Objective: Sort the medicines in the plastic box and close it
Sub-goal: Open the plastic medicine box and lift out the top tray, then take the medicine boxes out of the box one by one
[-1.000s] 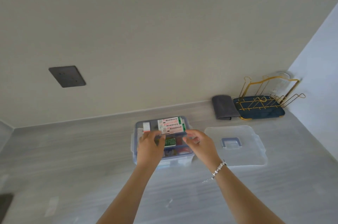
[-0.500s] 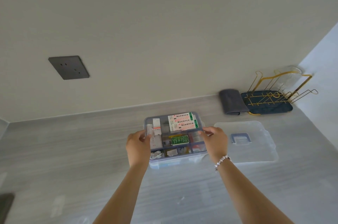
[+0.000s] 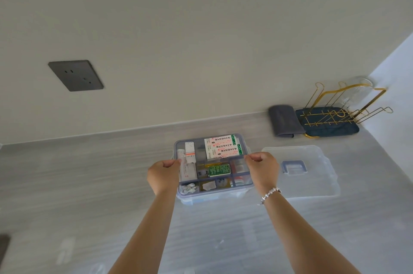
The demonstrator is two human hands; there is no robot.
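Observation:
A clear plastic box (image 3: 214,196) with a bluish divided tray sits on the grey counter. In the tray lie two white-and-green medicine cartons (image 3: 222,147), a small white-and-orange carton (image 3: 190,153), a green packet (image 3: 219,170) and small sachets in the front cells. My left hand (image 3: 164,175) pinches the tray's left rim. My right hand (image 3: 262,169), with a bead bracelet at the wrist, pinches the right rim. The clear lid (image 3: 312,182) with its blue handle lies flat to the right of the box.
A folded grey cloth (image 3: 282,120) and a gold wire rack on a dark blue tray (image 3: 330,121) stand at the back right by the wall. A dark socket plate (image 3: 76,75) is on the wall at left.
Both hands have moved apart from the middle of the box, above the medicines, to its left and right rims. The camera view has shifted left, so the box sits further right in frame.

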